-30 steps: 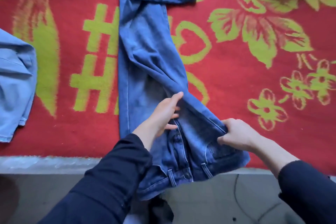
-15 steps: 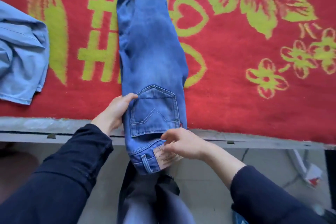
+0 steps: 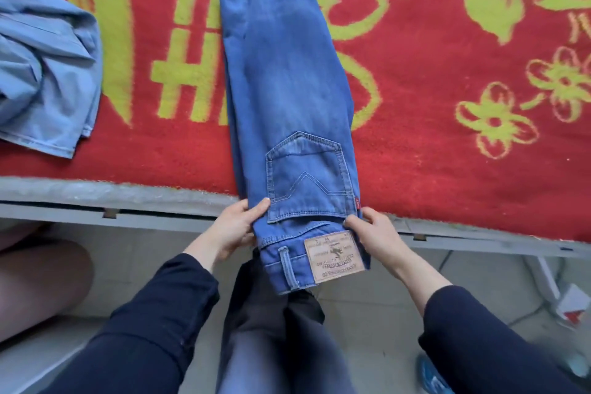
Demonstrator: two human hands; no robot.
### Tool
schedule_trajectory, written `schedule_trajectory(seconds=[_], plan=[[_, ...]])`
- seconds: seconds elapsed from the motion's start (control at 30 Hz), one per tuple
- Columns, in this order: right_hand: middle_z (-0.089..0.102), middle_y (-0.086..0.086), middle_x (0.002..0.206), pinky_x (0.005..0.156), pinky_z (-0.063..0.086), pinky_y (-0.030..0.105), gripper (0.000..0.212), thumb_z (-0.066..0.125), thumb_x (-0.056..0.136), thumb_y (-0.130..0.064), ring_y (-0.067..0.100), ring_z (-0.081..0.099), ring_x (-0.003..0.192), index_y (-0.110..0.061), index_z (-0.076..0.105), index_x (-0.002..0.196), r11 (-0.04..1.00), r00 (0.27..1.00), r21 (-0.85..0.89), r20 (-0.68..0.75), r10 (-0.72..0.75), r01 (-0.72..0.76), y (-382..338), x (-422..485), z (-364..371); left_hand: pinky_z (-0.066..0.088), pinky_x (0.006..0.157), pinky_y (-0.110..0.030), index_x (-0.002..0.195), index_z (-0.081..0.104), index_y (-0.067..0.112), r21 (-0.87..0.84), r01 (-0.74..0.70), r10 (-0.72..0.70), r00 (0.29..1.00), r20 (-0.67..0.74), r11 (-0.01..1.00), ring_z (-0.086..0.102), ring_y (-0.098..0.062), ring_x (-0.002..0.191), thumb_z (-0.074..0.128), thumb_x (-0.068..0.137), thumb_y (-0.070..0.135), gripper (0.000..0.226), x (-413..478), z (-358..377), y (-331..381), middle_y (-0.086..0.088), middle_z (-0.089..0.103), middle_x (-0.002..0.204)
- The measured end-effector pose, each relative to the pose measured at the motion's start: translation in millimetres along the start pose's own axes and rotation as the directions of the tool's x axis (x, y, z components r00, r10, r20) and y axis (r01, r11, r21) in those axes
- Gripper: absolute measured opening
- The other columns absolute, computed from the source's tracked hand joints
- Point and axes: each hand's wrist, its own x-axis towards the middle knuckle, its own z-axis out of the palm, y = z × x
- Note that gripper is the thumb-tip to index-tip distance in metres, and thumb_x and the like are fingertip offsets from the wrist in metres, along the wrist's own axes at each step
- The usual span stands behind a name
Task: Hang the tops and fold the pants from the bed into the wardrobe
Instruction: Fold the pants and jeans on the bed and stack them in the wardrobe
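Note:
Blue jeans [image 3: 284, 80] lie folded lengthwise, leg on leg, on the red blanket, back pocket up. Their waistband with a tan leather patch [image 3: 334, 256] hangs over the bed's front edge. My left hand [image 3: 235, 229] grips the left side of the waist, thumb on top by the pocket. My right hand [image 3: 372, 235] grips the right side beside the patch. The legs run away from me and out of view at the top.
A light blue garment [image 3: 44, 73] lies crumpled on the red and yellow-green blanket [image 3: 447, 153] at the left. The grey bed rail [image 3: 128, 217] crosses the view. Below are a tiled floor [image 3: 377, 313], my legs, and a white and red object [image 3: 572, 307] at right.
The jeans went from open at the fly to folded leg on leg with the back pocket up. Both hands have shifted to the two sides of the waistband, which sits further over the bed edge.

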Motion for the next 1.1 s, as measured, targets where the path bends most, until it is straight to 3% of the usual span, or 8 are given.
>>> schedule_trajectory(seconds=[0.07, 0.13, 0.33, 0.53, 0.67, 0.83, 0.97, 1.1], plan=[[0.066, 0.005, 0.085, 0.064, 0.043, 0.028, 0.021, 0.060, 0.088, -0.033, 0.020, 0.060, 0.075, -0.014, 0.055, 0.079, 0.914, 0.996, -0.398, 0.009, 0.092, -0.081, 23.0, 0.1, -6.3, 0.042, 0.059, -0.024, 0.106, 0.058, 0.006, 0.188, 0.058, -0.039, 0.994, -0.101, 0.981, 0.058, -0.016, 0.063, 0.057, 0.096, 0.020, 0.017, 3.1, 5.5, -8.0, -0.010, 0.062, 0.090], [0.067, 0.007, 0.095, 0.072, 0.044, 0.030, 0.019, 0.060, 0.088, -0.029, 0.026, 0.061, 0.090, -0.010, 0.060, 0.090, 0.841, 0.999, -0.540, 0.002, 0.044, -0.036, 20.8, 0.8, -12.3, 0.036, 0.056, -0.024, 0.097, 0.054, 0.014, 0.188, 0.063, -0.032, 0.986, -0.164, 0.980, 0.046, -0.013, 0.053, 0.058, 0.094, 0.016, 0.005, 7.6, 9.1, 1.5, -0.010, 0.052, 0.080], [0.059, 0.000, 0.090, 0.071, 0.036, 0.029, 0.014, 0.057, 0.086, -0.020, 0.023, 0.054, 0.087, -0.012, 0.060, 0.097, 0.824, 0.945, -0.519, -0.090, -0.315, 0.225, -95.0, 27.4, -16.1, 0.041, 0.068, -0.033, 0.077, 0.052, 0.016, 0.335, -0.093, 0.217, 0.909, -0.356, 0.937, 0.045, -0.017, 0.061, 0.062, 0.084, 0.022, 0.013, 30.6, 9.5, 91.7, 0.002, 0.046, 0.062], [0.058, -0.002, 0.097, 0.076, 0.040, 0.028, 0.024, 0.055, 0.088, -0.021, 0.022, 0.057, 0.096, -0.013, 0.058, 0.110, 0.814, 0.890, -0.470, -0.117, -0.440, 0.340, -223.7, 105.6, -9.4, 0.049, 0.072, -0.036, 0.084, 0.058, 0.013, 0.320, -0.181, 0.298, 0.881, -0.367, 0.930, 0.055, -0.020, 0.072, 0.064, 0.080, 0.024, 0.013, 93.8, -6.5, 201.6, -0.002, 0.058, 0.074], [0.057, -0.001, 0.100, 0.081, 0.040, 0.027, 0.031, 0.055, 0.090, -0.021, 0.022, 0.056, 0.102, -0.011, 0.057, 0.120, 0.833, 0.865, -0.432, -0.197, -0.462, 0.346, -309.6, 178.9, -7.8, 0.046, 0.066, -0.035, 0.069, 0.053, 0.013, 0.314, -0.251, 0.367, 0.838, -0.403, 0.916, 0.049, -0.019, 0.068, 0.067, 0.069, 0.035, 0.027, 148.4, -30.6, 276.7, -0.006, 0.050, 0.063], [0.061, 0.004, 0.094, 0.078, 0.045, 0.031, 0.037, 0.057, 0.082, -0.028, 0.021, 0.058, 0.085, -0.011, 0.063, 0.114, 0.912, 0.843, -0.175, -0.349, -0.410, 0.371, -400.7, 270.5, -10.0, 0.053, 0.082, -0.038, 0.111, 0.052, 0.017, 0.339, -0.383, 0.501, 0.766, -0.403, 0.859, 0.066, -0.023, 0.089, 0.076, 0.073, 0.027, 0.046, 206.0, -59.3, 348.2, -0.007, 0.069, 0.101], [0.051, 0.009, 0.067, 0.055, 0.043, 0.033, 0.013, 0.061, 0.082, -0.021, 0.021, 0.049, 0.054, -0.009, 0.056, 0.083, 0.881, 0.869, 0.294, -0.444, -0.218, 0.371, -453.0, 323.0, -17.5, 0.051, 0.069, -0.031, 0.113, 0.057, 0.023, 0.479, -0.456, 0.637, 0.692, -0.339, 0.750, 0.065, -0.020, 0.073, 0.070, 0.082, 0.028, 0.034, 234.8, -64.7, 392.6, 0.001, 0.067, 0.078], [0.063, 0.005, 0.088, 0.078, 0.057, 0.037, 0.026, 0.071, 0.079, -0.012, 0.022, 0.065, 0.076, -0.014, 0.046, 0.080, 0.672, 0.847, 0.639, -0.530, 0.032, 0.374, -498.0, 351.6, -30.0, 0.034, 0.050, -0.012, 0.094, 0.067, 0.025, 0.560, -0.522, 0.729, 0.641, -0.239, 0.643, 0.050, -0.002, 0.054, 0.062, 0.089, 0.032, 0.010, 254.3, -61.9, 422.2, 0.011, 0.057, 0.062]])
